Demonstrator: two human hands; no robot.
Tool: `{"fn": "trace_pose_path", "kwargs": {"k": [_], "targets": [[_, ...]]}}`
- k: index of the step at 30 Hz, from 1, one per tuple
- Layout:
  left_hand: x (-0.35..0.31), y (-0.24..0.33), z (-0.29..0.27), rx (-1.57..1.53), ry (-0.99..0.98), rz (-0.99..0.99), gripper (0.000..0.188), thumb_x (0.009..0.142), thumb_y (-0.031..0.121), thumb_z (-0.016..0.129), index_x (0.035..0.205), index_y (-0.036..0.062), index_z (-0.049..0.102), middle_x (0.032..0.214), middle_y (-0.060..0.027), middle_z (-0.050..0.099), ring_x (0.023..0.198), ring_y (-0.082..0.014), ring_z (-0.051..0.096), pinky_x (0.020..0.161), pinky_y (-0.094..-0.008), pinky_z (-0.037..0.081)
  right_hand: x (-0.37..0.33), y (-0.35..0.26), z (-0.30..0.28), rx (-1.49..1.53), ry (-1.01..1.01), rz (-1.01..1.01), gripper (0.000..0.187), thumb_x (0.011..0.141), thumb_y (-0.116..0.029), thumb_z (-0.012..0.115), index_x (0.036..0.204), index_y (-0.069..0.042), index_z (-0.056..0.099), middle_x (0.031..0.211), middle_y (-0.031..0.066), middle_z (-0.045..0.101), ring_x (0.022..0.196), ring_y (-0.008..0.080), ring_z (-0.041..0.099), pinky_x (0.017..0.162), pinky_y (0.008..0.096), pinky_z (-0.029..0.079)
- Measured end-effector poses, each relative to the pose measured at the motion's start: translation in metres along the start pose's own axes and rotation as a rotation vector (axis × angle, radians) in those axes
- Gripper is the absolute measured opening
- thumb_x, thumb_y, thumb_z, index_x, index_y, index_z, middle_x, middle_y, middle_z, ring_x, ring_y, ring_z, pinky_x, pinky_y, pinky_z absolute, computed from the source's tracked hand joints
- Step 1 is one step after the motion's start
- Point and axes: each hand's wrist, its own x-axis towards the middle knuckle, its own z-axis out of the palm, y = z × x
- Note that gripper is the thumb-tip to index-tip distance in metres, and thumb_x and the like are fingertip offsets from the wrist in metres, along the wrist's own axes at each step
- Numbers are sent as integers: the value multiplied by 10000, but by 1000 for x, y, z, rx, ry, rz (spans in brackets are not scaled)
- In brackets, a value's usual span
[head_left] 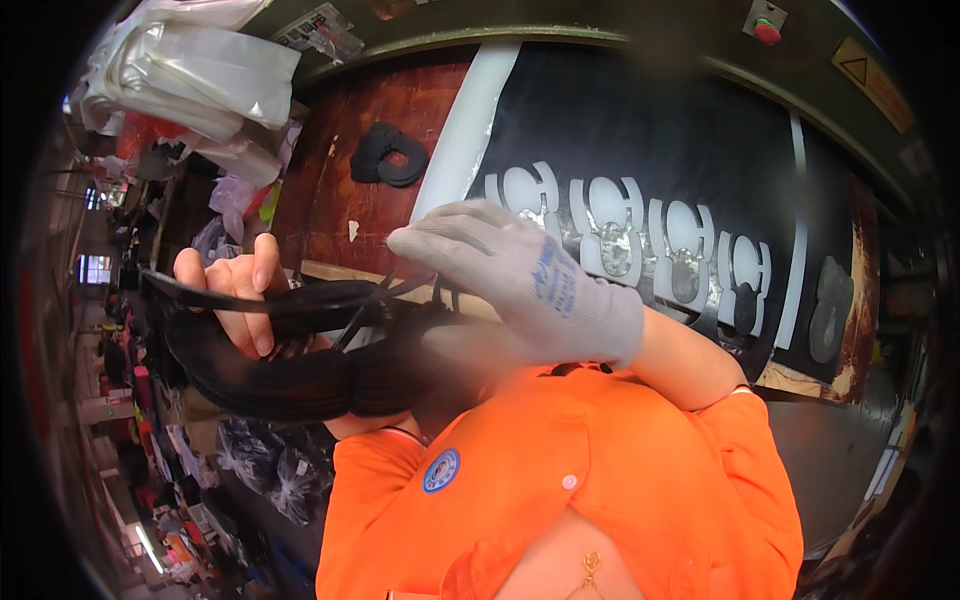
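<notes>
A thick stack of black cut pieces with curved, looped shapes (pixel 265 385) hangs in front of me, left of centre. My bare left hand (pixel 235 290) reaches up through the stack's opening, its fingers bent over a thin black strip (pixel 190 293) that runs across the top. My right hand (pixel 530 280), in a grey knit glove, is at the stack's right end. Its fingers lie together above thin black strips, and the blurred thumb is lower, against the stack. Exactly what the gloved fingertips pinch is hidden.
Beyond my hands, a black sheet (pixel 600 110) on the worktable carries several white-and-grey curved cut shapes (pixel 610 215). A small black curved stack (pixel 385 157) lies on the reddish board (pixel 330 150). Clear plastic bags (pixel 190 80) hang far left; a red button (pixel 767 32) is at the far right.
</notes>
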Motion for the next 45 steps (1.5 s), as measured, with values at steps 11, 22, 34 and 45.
{"fn": "trace_pose_path", "kwargs": {"k": [11, 22, 34, 45], "targets": [[-35, -6, 14, -36, 149, 60, 79, 1058, 218, 422, 1041, 146, 450, 528, 18, 561, 447, -125, 481, 926, -330, 383, -2, 11, 30, 212, -156, -43, 295, 800, -178, 752, 1067, -86, 665, 949, 79, 679, 919, 305, 651, 811, 405, 528], [-52, -27, 24, -80, 248, 381, 200, 971, 152, 584, 1167, 152, 545, 520, 58, 598, 463, -50, 524, 864, -303, 379, 2, 16, 14, -90, 2, -140, 336, 721, -191, 769, 1040, -131, 680, 944, 23, 677, 928, 245, 659, 752, 376, 546], [-40, -24, 5, -5, -90, 185, 281, 982, 27, 514, 1230, 154, 551, 691, 9, 710, 666, -111, 682, 968, -336, 330, -44, 12, 34, 353, -223, 55, 469, 750, -240, 826, 1160, -66, 679, 1027, 101, 702, 967, 324, 663, 847, 407, 538], [-57, -28, -1, -113, -9, 274, 269, 969, 55, 585, 1211, 168, 553, 674, 30, 683, 602, -83, 635, 911, -309, 347, -21, 8, -1, 58, -277, 21, 420, 830, -113, 701, 1239, -37, 643, 1190, 127, 659, 1109, 320, 621, 919, 413, 518]]}}
